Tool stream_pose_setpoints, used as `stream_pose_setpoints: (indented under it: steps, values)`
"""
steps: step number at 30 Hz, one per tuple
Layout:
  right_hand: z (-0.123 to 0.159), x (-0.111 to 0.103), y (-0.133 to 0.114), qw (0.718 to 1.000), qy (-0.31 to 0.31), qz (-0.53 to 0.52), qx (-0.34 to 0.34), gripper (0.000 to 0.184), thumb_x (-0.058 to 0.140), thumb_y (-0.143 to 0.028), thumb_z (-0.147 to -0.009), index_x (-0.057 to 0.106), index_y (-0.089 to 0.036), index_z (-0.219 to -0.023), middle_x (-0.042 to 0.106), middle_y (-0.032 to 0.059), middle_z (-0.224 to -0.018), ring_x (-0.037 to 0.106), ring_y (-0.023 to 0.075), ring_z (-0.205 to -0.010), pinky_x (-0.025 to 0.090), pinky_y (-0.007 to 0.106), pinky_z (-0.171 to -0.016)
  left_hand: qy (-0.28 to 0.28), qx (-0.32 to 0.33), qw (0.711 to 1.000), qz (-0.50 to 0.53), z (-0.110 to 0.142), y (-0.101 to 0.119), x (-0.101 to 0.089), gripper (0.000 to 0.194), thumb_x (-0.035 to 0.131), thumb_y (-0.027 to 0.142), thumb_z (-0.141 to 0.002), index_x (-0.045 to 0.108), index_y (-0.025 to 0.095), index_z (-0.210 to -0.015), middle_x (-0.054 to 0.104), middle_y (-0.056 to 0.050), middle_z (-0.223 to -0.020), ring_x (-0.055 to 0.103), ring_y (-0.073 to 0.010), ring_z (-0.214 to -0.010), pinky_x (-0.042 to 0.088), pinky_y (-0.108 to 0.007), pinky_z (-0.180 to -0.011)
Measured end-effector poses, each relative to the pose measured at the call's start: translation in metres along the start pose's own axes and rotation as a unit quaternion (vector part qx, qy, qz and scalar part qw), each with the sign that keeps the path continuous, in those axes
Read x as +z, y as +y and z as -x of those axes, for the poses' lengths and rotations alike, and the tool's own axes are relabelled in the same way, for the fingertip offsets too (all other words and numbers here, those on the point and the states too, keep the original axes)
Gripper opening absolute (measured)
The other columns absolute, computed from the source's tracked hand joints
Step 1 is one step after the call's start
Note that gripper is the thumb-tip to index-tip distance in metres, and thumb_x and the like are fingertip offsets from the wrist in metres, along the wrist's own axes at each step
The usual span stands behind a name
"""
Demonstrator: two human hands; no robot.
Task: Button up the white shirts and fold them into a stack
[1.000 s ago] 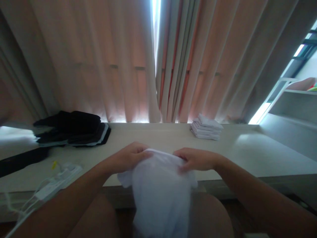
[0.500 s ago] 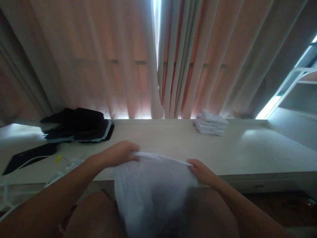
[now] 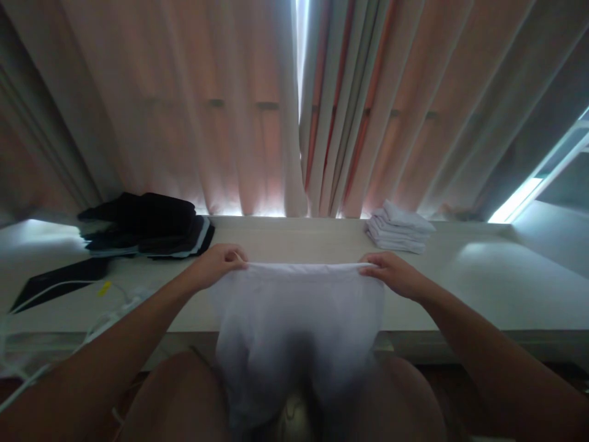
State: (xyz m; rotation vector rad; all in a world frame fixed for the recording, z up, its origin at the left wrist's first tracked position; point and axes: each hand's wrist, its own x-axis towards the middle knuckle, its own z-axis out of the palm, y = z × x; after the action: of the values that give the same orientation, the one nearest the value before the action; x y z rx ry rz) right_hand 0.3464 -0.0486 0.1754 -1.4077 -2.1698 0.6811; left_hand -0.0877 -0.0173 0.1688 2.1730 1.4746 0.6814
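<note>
A white garment (image 3: 294, 313) hangs between my two hands, its top edge pulled straight and nearly level. Two parts hang apart at its lower end, like the legs of shorts, though blur there hides the exact kind. My left hand (image 3: 222, 263) pinches the top left corner between thumb and fingers. At the top right corner, my right hand (image 3: 389, 270) grips the same edge. The cloth hangs over my lap, in front of the desk's near edge.
Folded black clothes (image 3: 147, 224) are piled at the back left of the white desk (image 3: 285, 236). Folded white clothes (image 3: 399, 227) stand at the back right. A flat black object (image 3: 62, 282) and white cables (image 3: 113, 316) lie left. Curtains (image 3: 248, 141) hang behind.
My hands have moved apart and slightly up, stretching the garment's top edge from slanted and slack to straight. My right hand has risen most. The view has shifted slightly.
</note>
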Motion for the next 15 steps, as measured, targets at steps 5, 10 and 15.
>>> stream_pose_setpoints:
  steps: [5, 10, 15]
  values:
    - [-0.025, 0.000, 0.012, 0.994, 0.072, -0.030, 0.076, 0.041, 0.054, -0.052, -0.086, 0.061, -0.018, -0.065, 0.055, 0.0013, -0.062, 0.046, 0.0159, -0.060, 0.033, 0.028, -0.057, 0.020, 0.032, 0.994, -0.101, -0.029, -0.010, 0.010, 0.030, 0.048, 0.043, -0.086, 0.061, 0.020, -0.072, 0.067, -0.004, -0.076, 0.060, -0.0218, -0.076, 0.042, -0.032, -0.071]
    - [-0.070, -0.007, 0.025, 0.982, 0.160, -0.062, 0.076, 0.038, 0.053, -0.051, -0.085, 0.060, -0.017, -0.069, 0.056, 0.0015, -0.066, 0.047, 0.0147, -0.061, 0.032, 0.026, -0.056, 0.082, 0.051, 0.988, -0.120, -0.077, -0.022, 0.019, 0.032, 0.036, 0.040, -0.094, 0.054, 0.020, -0.076, 0.064, -0.006, -0.083, 0.059, -0.0221, -0.081, 0.042, -0.032, -0.076]
    - [-0.132, -0.029, 0.043, 0.961, 0.259, -0.079, 0.053, 0.026, 0.060, -0.045, -0.079, 0.061, -0.019, -0.083, 0.058, 0.0014, -0.071, 0.048, 0.0146, -0.062, 0.033, 0.026, -0.056, 0.126, 0.016, 0.972, -0.198, -0.142, -0.038, 0.013, 0.035, 0.030, 0.038, -0.099, 0.060, 0.020, -0.096, 0.069, -0.008, -0.094, 0.062, -0.0245, -0.091, 0.043, -0.033, -0.082]
